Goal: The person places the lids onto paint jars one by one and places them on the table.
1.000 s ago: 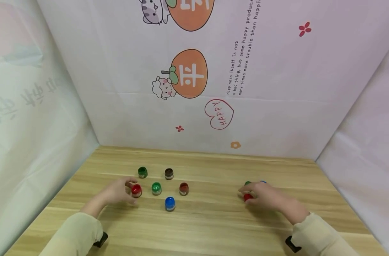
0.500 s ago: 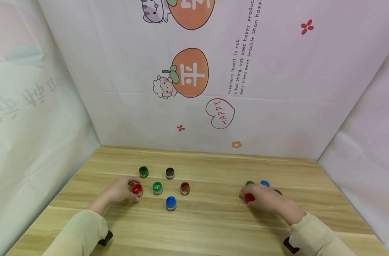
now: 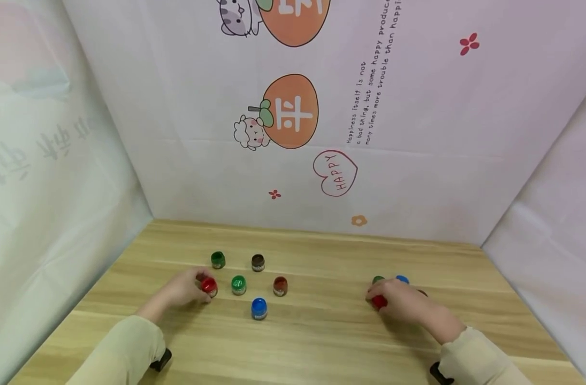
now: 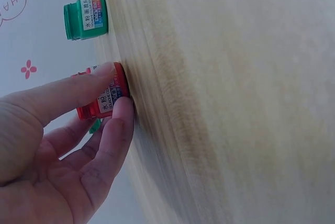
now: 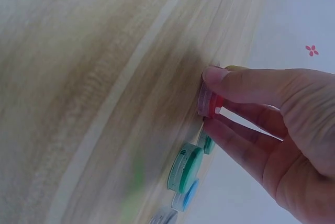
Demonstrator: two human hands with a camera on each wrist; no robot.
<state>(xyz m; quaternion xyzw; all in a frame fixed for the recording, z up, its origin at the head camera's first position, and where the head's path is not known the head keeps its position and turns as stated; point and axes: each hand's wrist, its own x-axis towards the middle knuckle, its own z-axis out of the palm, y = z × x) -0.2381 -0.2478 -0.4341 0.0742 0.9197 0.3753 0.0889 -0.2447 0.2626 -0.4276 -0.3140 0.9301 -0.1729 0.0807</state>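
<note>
Well inside the table's left edge, the left hand is pinching a red jar between thumb and fingers. A green jar is standing near it. Past a reddish-brown jar, a wide stretch of wood is running to the right hand, which is pinching a red lid near a green lid.

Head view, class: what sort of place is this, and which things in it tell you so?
Probably a makeshift tabletop booth, perhaps for a staged activity: a wood-grain table, white printed sheets closing it in at the back and both sides, and small paint jars on top.
</note>
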